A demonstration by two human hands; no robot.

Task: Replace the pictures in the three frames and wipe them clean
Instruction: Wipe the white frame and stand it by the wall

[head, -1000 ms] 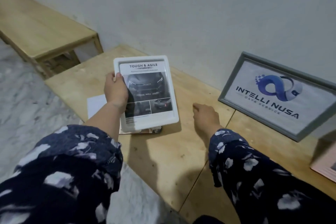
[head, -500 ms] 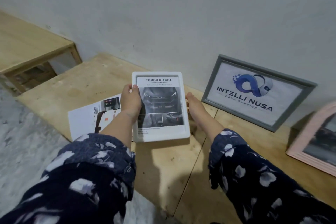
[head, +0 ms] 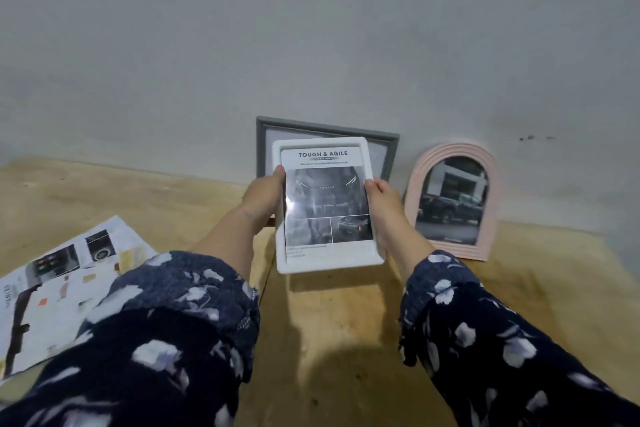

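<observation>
I hold a white frame point(head: 325, 246) with a "TOUGH & AGILE" car picture upright above the wooden table point(head: 332, 315). My left hand point(head: 263, 194) grips its left edge, thumb on the front. My right hand point(head: 382, 198) grips its right edge the same way. Behind it a grey frame point(head: 384, 149) leans on the wall, mostly hidden. To the right a pink arched frame point(head: 453, 204) with a truck picture leans on the wall.
Printed brochure pages point(head: 62, 284) lie on the table at the left, partly under my left sleeve. The grey wall point(head: 311, 45) rises right behind the frames.
My right hand left the table and took the white frame's right edge. Both hands carried the frame right, in front of the grey frame. The view swung right, revealing the pink frame.
</observation>
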